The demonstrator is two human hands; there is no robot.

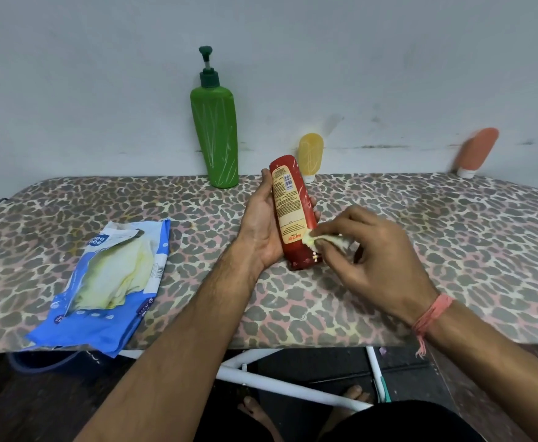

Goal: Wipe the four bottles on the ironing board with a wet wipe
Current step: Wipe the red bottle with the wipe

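We are looking down at an ironing board with a leopard-print cover, standing against a pale wall. Our left hand is gripping the red bottle, fingers curling round it from behind and the thumb lying along its left side. The bottle is lying tilted in that palm near the middle of the board, cap end toward the near edge, its label facing up. Our right hand is pinching a small folded wipe between thumb and fingertips and is pressing it against the lower right part of the red bottle, just above the cap. A pink thread band is circling the right wrist.

3 other bottles are standing along the far edge of the board. The green pump bottle is standing upright left of the middle. The yellow bottle is standing cap-down just behind the red one, and the orange bottle is leaning cap-down near the far right corner, its top toward the wall.

A blue wipe pack is lying open near the left part of the near edge, pale sheets showing inside, one corner hanging over the edge. Below the board, white frame tubes are crossing above a dark floor.
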